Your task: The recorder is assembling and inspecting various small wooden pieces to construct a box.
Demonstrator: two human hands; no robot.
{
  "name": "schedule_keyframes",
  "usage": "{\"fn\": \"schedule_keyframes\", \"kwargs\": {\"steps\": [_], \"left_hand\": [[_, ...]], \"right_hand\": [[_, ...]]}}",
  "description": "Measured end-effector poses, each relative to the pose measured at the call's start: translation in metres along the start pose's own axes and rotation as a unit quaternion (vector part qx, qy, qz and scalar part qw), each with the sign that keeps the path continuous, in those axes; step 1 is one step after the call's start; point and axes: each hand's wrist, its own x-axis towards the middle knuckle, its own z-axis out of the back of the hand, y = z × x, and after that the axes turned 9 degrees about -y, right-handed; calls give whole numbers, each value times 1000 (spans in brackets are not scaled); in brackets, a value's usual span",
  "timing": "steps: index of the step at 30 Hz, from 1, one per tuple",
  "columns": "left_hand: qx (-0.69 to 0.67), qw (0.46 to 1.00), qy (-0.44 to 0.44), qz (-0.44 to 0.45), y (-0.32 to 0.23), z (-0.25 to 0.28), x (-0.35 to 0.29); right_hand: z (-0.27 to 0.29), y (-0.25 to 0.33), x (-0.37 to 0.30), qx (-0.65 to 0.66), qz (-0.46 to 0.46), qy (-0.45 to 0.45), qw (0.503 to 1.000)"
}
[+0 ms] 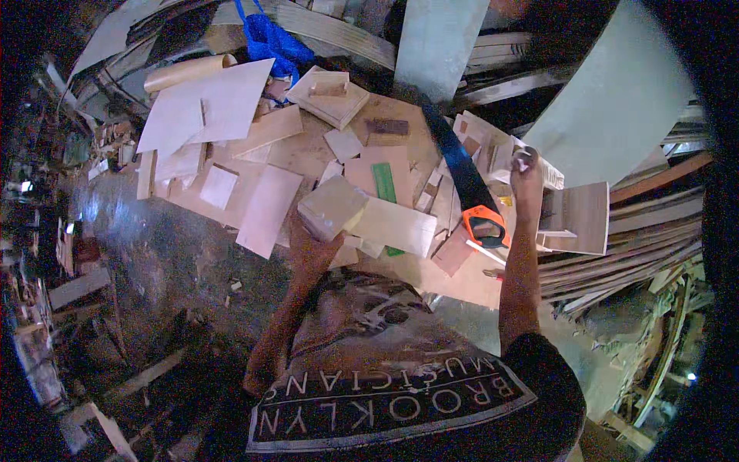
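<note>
I see my left hand under a pale wood block, fingers closed on its lower edge, holding it just above the bench. The block rests partly against a flat board beside it on the right. My right hand is stretched far out to the right edge of the bench, fingers pinched together on a small pale piece (I cannot tell what it is, it is too small and blurred).

To do this well, I judge the left hand should keep the block level and gripped from below, so it does not slide onto the loose offcuts. The right arm crosses near the saw, which lies with its blue blade pointing away and its orange handle toward me; I think the forearm should stay clear of the teeth.

The bench is crowded: thin plywood sheets on the left, a shallow wood box at the far side, a green strip in the middle, a small dark block, and many scraps. A cardboard tube and a blue bag lie behind. Around the bench the room is dark, with stacked planks on the right and rubble on the floor.
</note>
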Motion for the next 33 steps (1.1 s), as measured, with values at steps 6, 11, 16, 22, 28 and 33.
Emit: {"fn": "schedule_keyframes", "kwargs": {"steps": [6, 11, 16, 22, 28, 33], "left_hand": [[-82, 991, 87, 61, -7, 2, 20], [-100, 990, 94, -10, 23, -7, 27], [-108, 988, 114, -8, 26, 3, 36], [-15, 986, 153, -68, 18, 27, 48], [-48, 985, 151, -61, 42, 29, 49], [-60, 984, 150, -81, 64, 29, 56]], "right_hand": [[-47, 111, -136, 474, 179, 152, 849], [-61, 177, -194, 377, 262, 104, 882], [-54, 195, -196, 353, 249, 152, 889], [-51, 255, -201, 243, 310, 179, 902], [-56, 268, -214, 298, 282, 177, 895], [-47, 267, -213, 432, 153, 184, 869]]}}
